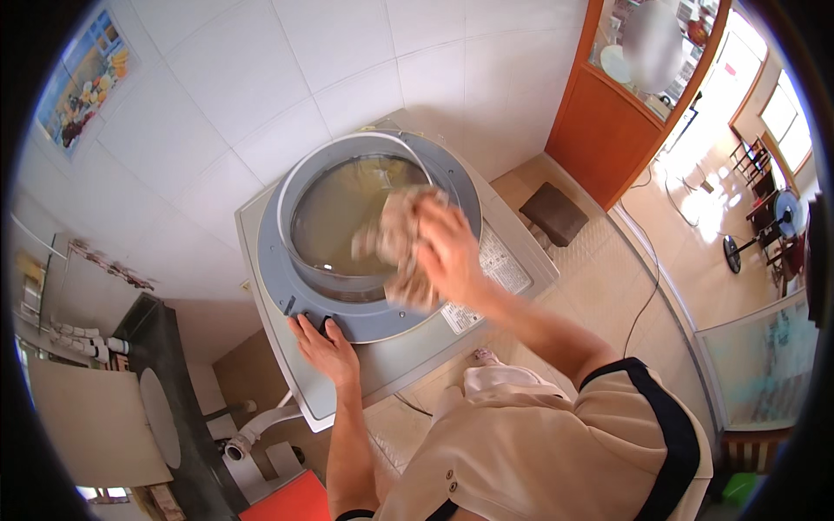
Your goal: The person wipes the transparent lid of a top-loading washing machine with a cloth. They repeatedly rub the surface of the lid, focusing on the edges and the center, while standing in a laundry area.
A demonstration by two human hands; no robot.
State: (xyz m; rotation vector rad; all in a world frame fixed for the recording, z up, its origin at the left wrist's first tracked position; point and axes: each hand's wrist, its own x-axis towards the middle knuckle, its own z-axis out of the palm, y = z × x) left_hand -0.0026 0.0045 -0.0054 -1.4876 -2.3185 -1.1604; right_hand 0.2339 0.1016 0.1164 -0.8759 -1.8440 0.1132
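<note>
In my right hand (449, 251) is a bunched brown-beige cloth (404, 228), held over the right side of a round appliance opening. Both hand and cloth are blurred. The opening has a pale, partly see-through raised rim (284, 228), and its inside looks murky yellow-green; whether that is liquid or reflection I cannot tell. Around it runs a wide blue-grey ring (270, 273) with small screws, set on a square grey appliance top (384, 371). My left hand (329, 352) rests with fingers apart on the ring's near left edge, beside a small black fitting (324, 323).
White wall tiles (352, 58) rise behind the appliance. A printed label (502, 260) lies on its right side. Left are a dark counter (189, 391) and a corrugated hose (260, 430). On the right stand a brown stool (554, 211), an orange-brown cabinet (599, 111) and a fan (756, 241).
</note>
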